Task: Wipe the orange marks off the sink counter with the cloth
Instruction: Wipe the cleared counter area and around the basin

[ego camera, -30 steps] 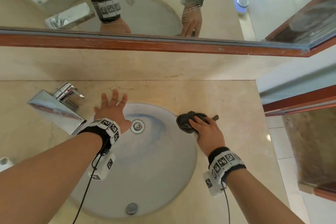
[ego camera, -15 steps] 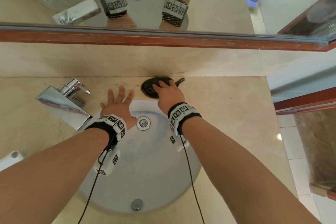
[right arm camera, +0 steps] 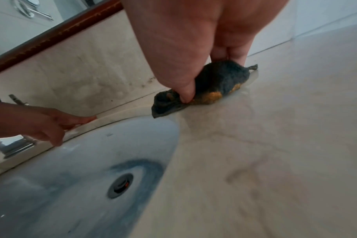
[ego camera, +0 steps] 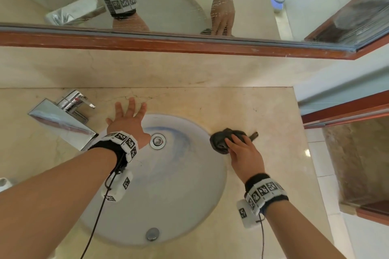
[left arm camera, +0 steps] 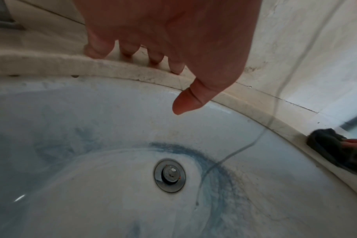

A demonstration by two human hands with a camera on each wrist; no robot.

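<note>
Pressing a bunched dark grey cloth (ego camera: 223,140) onto the beige marble table (ego camera: 263,111), the right hand (ego camera: 244,153) works just beside the right rim of the round white sink basin (ego camera: 179,195). Its grip is pinching: in the right wrist view the thumb (right arm camera: 185,93) curls into the folds of the cloth (right arm camera: 218,82) while the fingers arch over the top. The cloth is fuzzy, like terry, with orange smears on its underside where it meets the stone, and one small corner sticks out to the right. Faint orange-brown streaks (right arm camera: 253,169) show on the glossy table nearer the camera.

The left hand (ego camera: 126,120) rests flat with its grip spread, fingertips (left arm camera: 96,51) touching the stone edge behind the basin and the thumb hanging over the bowl. It holds nothing.

The basin has blue swirled staining around a round metal drain (ego camera: 157,140). A square chrome tap (ego camera: 61,120) stands at the left. A mirror with a red-brown wooden frame (ego camera: 189,45) runs along the wall. Both wrists wear bands with black-and-white square code patterns; no writing can be read.
</note>
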